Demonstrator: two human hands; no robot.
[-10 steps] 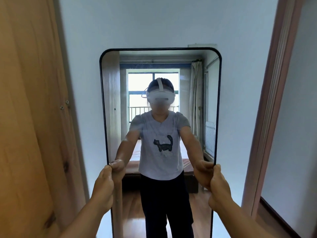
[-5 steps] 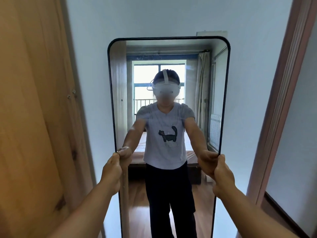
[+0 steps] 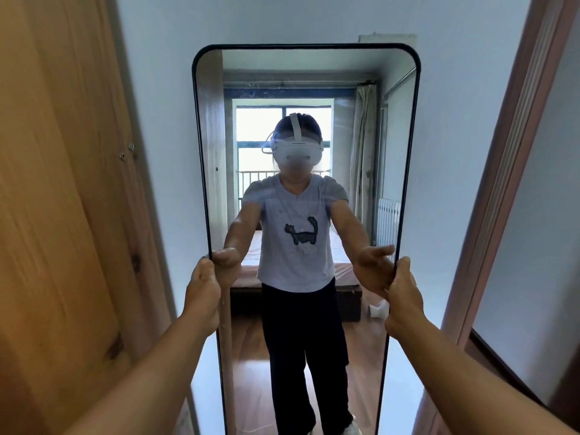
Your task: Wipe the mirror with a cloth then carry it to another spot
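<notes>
A person is holding a tall, black-framed mirror (image 3: 306,89) upright in front of them, filling the middle of the view against a pale wall (image 3: 163,42). The left hand (image 3: 202,293), at about 8 o'clock from the mirror's centre, is wrapping around the left edge of the frame, fingers curled shut on it. The right hand (image 3: 403,296), at about 4 o'clock, is touching the right edge; its fingers are lying behind the frame, and the reflection is showing them spread loosely rather than clamped. Both forearms are reaching up from the bottom corners of the view. A wooden door (image 3: 62,215) is standing just beside the mirror at 9 o'clock, and a brownish door frame (image 3: 502,183) is running up at 3 o'clock. The glass is reflecting the person standing in a grey shirt and dark trousers, wearing a white headset, with a window, a curtain, a white radiator, a bed and a wood floor behind them. The mirror's bottom edge is falling below the view, so whether it is resting on the floor cannot be told.
</notes>
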